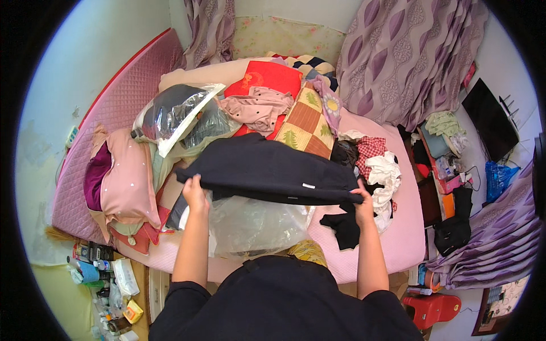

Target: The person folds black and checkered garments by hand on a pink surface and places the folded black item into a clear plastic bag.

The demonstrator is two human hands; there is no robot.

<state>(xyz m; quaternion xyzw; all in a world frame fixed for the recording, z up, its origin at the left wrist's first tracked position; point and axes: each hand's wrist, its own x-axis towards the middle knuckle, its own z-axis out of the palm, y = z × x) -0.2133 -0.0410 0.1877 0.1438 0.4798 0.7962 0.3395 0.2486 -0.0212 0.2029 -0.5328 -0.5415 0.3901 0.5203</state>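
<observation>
A pair of dark navy trousers point(267, 167) is stretched sideways above the bed, folded lengthwise, with a small white tag near the narrow right end. My left hand point(195, 194) grips the wide end at the lower left corner. At the narrow end, my right hand point(364, 203) pinches the cuff. Below the trousers lies a clear plastic bag point(259, 227), partly hidden by them. Close to my right hand are a black garment point(343, 227) and a crumpled white garment point(385, 176).
Filled clear bags point(176, 116) and a pink pillow point(129, 179) occupy the bed's left side. A patchwork cushion point(307, 122), a spotted pink garment point(259, 107) and a red cloth point(267, 77) lie farther back. A red stool point(432, 310) stands lower right; bottles point(104, 265) crowd a lower-left surface.
</observation>
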